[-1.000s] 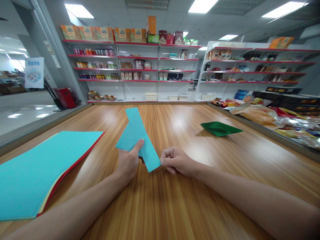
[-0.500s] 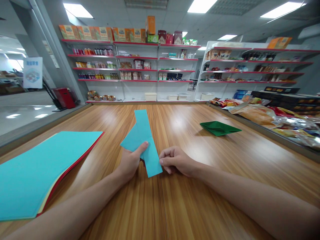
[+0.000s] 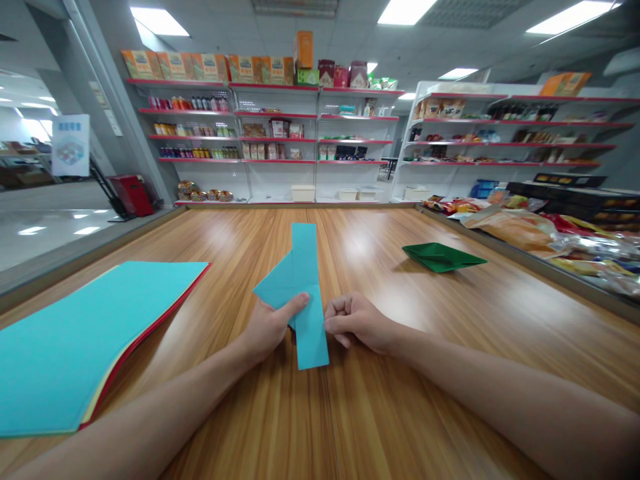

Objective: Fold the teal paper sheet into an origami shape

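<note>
A light-blue sheet of folded paper (image 3: 306,267) stands out in front of me, a long strip with a pointed flap jutting to the left. My left hand (image 3: 273,323) grips it from the left, thumb on top and the other fingers hidden beneath. At the strip's lower right edge, my right hand (image 3: 356,321) has its fingers curled, with thumb and fingertip closed at the paper's border. Over to the right lies a folded dark-green paper boat shape (image 3: 444,257), apart from both hands.
A stack of coloured paper sheets (image 3: 107,333), blue on top with yellow and red below, lies at the left on the wooden table (image 3: 240,427). Packaged snacks (image 3: 520,230) are heaped beyond the right edge. Stocked shelves (image 3: 280,180) stand behind the table.
The folded blue paper has turned clockwise to nearly straight up and shifted slightly right, with my left hand moving along. My right hand stays at its right edge.
</note>
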Motion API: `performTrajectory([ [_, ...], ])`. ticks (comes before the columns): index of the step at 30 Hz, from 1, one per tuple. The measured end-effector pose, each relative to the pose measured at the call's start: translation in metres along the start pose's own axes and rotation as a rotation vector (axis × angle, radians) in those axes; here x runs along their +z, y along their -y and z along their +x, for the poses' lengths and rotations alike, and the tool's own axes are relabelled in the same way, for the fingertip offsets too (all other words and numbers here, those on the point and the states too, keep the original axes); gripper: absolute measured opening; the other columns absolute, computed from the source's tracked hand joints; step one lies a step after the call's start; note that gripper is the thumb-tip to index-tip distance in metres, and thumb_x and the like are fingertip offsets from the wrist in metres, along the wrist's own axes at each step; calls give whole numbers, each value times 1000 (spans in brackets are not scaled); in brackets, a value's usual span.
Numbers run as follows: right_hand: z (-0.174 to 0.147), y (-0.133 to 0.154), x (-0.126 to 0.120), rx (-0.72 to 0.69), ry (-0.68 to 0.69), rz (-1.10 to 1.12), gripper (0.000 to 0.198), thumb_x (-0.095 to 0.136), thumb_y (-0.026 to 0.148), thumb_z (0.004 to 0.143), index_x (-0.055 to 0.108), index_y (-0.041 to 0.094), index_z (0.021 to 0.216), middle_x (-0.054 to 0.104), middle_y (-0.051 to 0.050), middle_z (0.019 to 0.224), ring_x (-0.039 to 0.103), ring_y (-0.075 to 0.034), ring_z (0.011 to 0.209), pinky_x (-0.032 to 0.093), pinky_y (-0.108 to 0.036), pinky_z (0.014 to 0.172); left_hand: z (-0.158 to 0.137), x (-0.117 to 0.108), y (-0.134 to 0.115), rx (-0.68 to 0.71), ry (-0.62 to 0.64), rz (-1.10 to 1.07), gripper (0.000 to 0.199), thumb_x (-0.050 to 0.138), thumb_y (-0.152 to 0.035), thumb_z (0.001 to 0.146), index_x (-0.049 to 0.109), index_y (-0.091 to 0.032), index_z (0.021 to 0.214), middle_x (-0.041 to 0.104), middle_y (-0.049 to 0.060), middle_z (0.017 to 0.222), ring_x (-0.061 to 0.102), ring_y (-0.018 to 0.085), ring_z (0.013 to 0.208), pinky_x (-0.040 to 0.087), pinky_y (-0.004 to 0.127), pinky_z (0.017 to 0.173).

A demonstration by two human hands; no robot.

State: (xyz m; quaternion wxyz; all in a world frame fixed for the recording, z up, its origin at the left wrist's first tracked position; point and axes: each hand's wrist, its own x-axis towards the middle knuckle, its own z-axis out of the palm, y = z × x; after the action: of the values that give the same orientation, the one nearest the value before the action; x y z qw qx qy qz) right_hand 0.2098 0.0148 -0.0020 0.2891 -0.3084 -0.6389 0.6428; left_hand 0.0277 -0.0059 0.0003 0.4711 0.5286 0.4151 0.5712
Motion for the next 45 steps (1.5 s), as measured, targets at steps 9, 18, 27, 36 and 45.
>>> performTrajectory([
  [9,1,-1,-2,4,-40,58,14,62,19,65,53,15,55,49,5,37,32,-5,34,18,-21,38,-3,-2,-1,-41,114,-7,24,73,-36,66,61,-16,73,65,4,72,59,18,65,48,28,60],
  [18,0,0,-4,3,-94,132,20,64,23,63,49,15,52,46,6,36,27,-4,32,11,-20,36,-4,-8,5,-265,347,-42,33,72,-46,67,54,-18,69,53,-2,51,46,10,36,34,19,30],
  [27,1,-6,-7,-47,-90,176,23,66,24,63,48,16,53,47,6,37,28,-4,32,12,-19,35,-2,-12,8,-294,377,-81,30,74,-41,65,60,-16,75,57,1,55,49,12,43,36,22,40],
  [36,5,-7,-15,-103,-155,181,22,67,24,64,49,16,54,46,6,37,29,-4,33,12,-21,38,-1,-14,8,-334,432,-121,29,76,-36,62,61,-16,78,57,0,61,48,11,48,38,22,45],
  [45,5,-3,-24,-121,-173,175,22,66,23,64,48,16,53,45,6,36,30,-4,33,14,-22,39,-2,-14,6,-416,457,-151,33,78,-33,59,61,-14,80,57,2,64,49,12,50,40,23,47],
])
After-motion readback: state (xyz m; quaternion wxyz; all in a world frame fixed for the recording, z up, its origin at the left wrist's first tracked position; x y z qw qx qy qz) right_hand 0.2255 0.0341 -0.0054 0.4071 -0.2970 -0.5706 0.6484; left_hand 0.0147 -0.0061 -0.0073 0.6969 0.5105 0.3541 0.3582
